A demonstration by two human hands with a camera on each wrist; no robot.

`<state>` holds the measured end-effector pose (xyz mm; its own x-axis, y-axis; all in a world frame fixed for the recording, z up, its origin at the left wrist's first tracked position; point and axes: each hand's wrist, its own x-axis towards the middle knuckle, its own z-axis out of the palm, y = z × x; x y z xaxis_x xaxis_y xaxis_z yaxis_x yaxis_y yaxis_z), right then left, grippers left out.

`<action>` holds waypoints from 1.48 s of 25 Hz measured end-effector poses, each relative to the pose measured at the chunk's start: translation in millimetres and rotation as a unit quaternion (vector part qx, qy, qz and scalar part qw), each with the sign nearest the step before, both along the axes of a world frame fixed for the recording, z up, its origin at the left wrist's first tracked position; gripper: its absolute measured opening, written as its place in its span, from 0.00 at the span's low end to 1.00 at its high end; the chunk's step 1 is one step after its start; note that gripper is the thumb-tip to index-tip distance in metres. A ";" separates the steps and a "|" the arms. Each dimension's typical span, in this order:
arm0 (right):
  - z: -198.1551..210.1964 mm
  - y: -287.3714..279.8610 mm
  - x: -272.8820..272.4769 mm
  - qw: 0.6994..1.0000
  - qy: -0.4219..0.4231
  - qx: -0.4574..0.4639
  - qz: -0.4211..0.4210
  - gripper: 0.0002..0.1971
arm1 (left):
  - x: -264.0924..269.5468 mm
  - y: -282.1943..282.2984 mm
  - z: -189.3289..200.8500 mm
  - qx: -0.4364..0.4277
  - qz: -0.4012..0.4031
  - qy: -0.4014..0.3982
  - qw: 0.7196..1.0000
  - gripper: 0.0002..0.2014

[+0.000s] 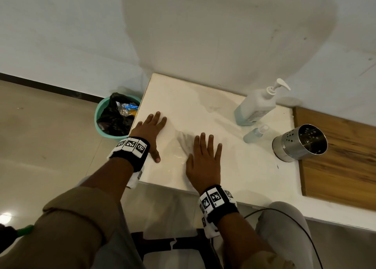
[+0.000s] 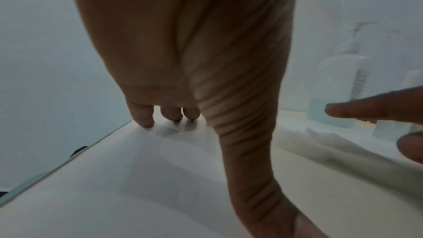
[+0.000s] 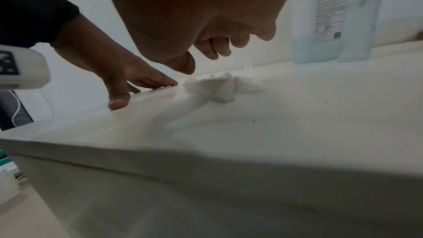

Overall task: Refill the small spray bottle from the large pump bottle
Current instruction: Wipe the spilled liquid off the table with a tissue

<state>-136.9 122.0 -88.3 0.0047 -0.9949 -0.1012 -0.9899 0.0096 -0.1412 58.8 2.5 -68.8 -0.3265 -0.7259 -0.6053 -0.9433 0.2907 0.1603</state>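
Both hands lie palm down on the white surface (image 1: 234, 167), well apart from each other and gripping nothing. The left hand (image 1: 149, 131) rests near the surface's left edge with its fingers straight and spread, fingertips pointing toward the wall and the thumb angled back toward the person; the left wrist view shows its fingertips (image 2: 146, 117) touching the top. The right hand (image 1: 204, 163) sits nearer the middle, fingers extended and slightly fanned, its palm held a little above the top in the right wrist view, where the fingers hang loosely. A crumpled white tissue (image 1: 185, 141) lies just ahead of and partly under the right hand's index side. Both forearms reach forward from tan sleeves, each wrist wrapped in a black band carrying square black-and-white markers. The large pump bottle (image 1: 256, 108) stands at the far right of the surface near the wall, holding pale blue liquid low in its body. The small spray bottle (image 1: 255, 134) stands just in front of it, well apart from either hand. A perforated metal cup (image 1: 299, 142) stands to its right, beside a wooden board (image 1: 341, 163). A green bin (image 1: 99, 118) with a black liner sits on the floor left of the surface.
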 end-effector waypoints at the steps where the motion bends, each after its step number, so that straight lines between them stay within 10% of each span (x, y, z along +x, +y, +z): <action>1: 0.1 -4.0 -3.2 1.000 0.008 0.000 0.022 0.33 | 0.2 0.5 0.1 0.001 0.003 -0.001 1.000 0.76; 16: -30.8 26.2 24.7 0.959 -0.018 0.009 0.283 0.30 | 0.4 -0.6 1.7 -0.001 0.001 -0.002 1.000 0.76; 25: -12.7 -7.4 0.0 0.969 0.061 -0.028 0.237 0.27 | -1.3 1.1 5.0 0.004 0.010 0.000 1.000 0.75; 30: -0.7 -16.9 -7.9 0.996 0.058 -0.042 0.058 0.26 | -1.0 0.3 3.0 0.002 0.010 0.000 1.000 0.76; 37: -28.2 -5.3 5.9 0.994 -0.036 0.013 0.102 0.31 | -0.6 -0.5 3.8 0.003 0.008 0.000 1.000 0.76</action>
<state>-131.0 116.8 -116.4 0.2142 -0.9694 -0.1197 -0.9590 -0.1855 -0.2141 58.2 2.0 -65.0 -0.3149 -0.7278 -0.6092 -0.9478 0.2752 0.1612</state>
